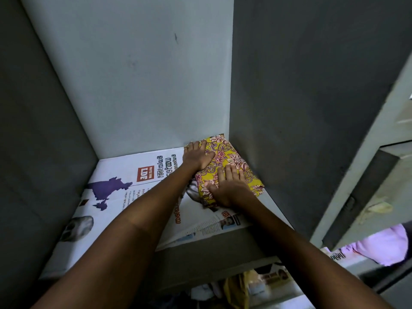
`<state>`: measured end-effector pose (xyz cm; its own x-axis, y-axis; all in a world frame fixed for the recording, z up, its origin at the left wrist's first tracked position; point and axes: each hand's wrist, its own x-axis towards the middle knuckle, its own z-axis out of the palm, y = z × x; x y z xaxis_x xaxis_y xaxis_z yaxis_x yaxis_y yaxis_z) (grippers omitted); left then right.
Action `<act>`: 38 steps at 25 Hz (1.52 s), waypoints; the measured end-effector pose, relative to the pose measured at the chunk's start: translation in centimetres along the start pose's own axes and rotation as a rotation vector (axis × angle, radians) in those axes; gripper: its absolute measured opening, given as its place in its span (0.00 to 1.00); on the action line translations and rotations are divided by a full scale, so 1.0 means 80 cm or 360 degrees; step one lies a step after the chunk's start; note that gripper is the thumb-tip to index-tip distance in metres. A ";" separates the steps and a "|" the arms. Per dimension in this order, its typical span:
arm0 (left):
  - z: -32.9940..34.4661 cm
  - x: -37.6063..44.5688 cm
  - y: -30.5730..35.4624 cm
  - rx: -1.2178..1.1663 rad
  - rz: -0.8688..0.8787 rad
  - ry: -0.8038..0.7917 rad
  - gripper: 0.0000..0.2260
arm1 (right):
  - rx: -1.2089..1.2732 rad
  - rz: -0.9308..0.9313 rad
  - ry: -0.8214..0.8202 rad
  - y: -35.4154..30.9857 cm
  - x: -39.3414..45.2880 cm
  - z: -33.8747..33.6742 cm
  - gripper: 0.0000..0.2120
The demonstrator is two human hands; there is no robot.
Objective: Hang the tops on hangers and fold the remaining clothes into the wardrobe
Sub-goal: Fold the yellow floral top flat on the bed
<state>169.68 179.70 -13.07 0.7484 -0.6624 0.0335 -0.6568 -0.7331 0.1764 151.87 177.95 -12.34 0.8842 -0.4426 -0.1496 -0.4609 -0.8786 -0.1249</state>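
A folded yellow garment (231, 158) with a pink floral print lies in the back right corner of a grey wardrobe shelf (274, 206), against the side wall. My left hand (197, 156) lies flat on its far left part, fingers straight. My right hand (227, 186) presses flat on its near part, fingers spread. Both forearms reach in from the bottom of the view.
Newspaper sheets (124, 186) line the shelf to the left of the garment. The wardrobe's back wall (142, 74) and side walls close the space. A lower shelf holds mixed items (245, 286). A pale purple cloth (383, 246) lies at the right by the open door (365, 175).
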 end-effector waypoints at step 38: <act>0.117 -0.678 0.256 -0.1756 -0.0578 0.0366 0.20 | 0.2084 -0.0147 0.0165 0.154 -0.513 0.168 0.15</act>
<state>114.76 199.13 -20.48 0.9476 -0.3171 -0.0375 -0.0518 -0.2685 0.9619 108.86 187.71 -20.94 0.8909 -0.4537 -0.0215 -0.0793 -0.1087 -0.9909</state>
